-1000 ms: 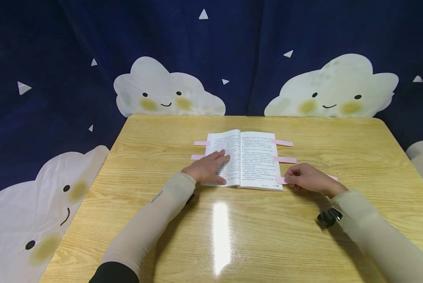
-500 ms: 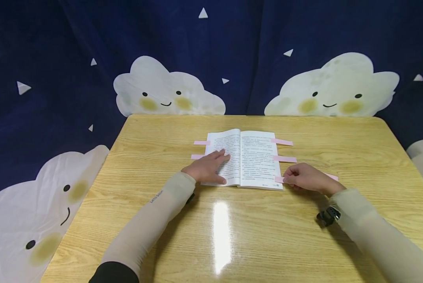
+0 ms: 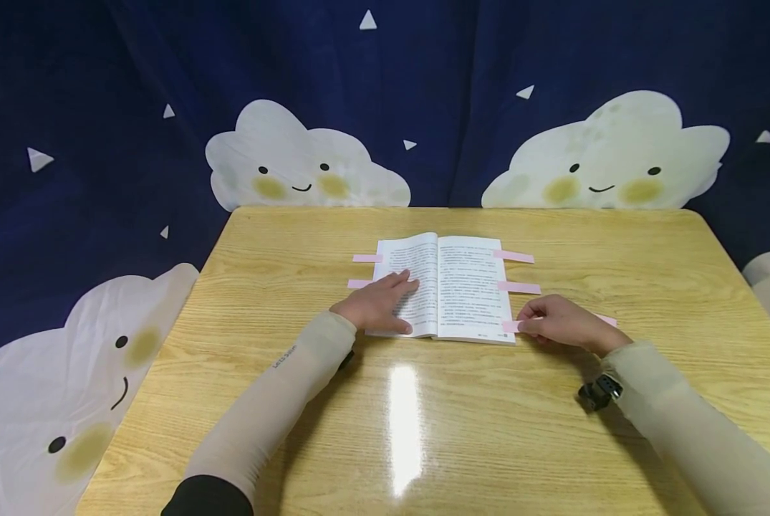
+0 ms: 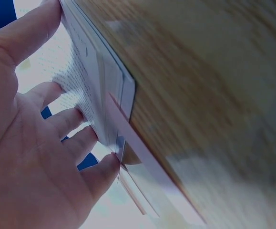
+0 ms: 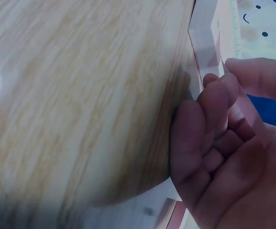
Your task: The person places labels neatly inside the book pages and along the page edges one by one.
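An open book with printed pages lies on the wooden table. My left hand rests on its left page with the fingers spread. Beside the lower right edge, my right hand pinches a pink paper strip between thumb and fingers; the strip's inner end overlaps the right page. Pink also shows behind that hand, where a strip end emerges; whether it is the same strip, I cannot tell. In the left wrist view, a pink strip sticks out of the book's side below my fingers.
Two more pink strips, an upper one and a middle one, jut from the right edge. Two others show on the left. The wooden table reaches back to a dark blue cloud-patterned curtain.
My right hand's fingers have shifted only slightly at the lower right strip. My left hand stays on the left page, and the book lies as before.
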`<action>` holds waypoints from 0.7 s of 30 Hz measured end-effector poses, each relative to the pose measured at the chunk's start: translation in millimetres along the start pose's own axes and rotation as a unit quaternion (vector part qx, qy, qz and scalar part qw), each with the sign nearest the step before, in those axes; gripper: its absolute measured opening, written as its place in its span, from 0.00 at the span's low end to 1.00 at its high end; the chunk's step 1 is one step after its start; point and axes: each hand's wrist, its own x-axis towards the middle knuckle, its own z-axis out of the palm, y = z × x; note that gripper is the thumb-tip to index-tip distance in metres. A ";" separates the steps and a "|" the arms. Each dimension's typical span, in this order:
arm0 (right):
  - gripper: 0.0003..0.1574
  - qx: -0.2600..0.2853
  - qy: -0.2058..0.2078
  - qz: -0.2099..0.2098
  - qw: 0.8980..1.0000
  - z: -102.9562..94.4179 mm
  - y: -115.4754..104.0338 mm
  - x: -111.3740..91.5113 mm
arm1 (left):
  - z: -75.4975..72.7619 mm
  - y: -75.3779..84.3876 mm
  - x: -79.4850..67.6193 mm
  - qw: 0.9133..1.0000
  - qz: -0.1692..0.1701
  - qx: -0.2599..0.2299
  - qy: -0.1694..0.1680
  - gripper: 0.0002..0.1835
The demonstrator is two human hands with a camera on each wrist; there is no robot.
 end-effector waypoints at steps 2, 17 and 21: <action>0.12 -0.006 0.000 0.008 1.000 -0.4 -0.8 0.3 | 0.1 0.3 0.1 1.000 -0.003 0.001 0.000 0.48; 0.17 -0.012 -0.002 0.012 1.000 0.2 -3.5 0.5 | -0.2 0.2 0.8 1.000 -0.001 0.008 0.001 0.49; 0.16 -0.015 0.002 0.008 1.000 1.2 -2.5 1.2 | -0.3 0.1 0.6 1.000 -0.004 0.005 0.000 0.49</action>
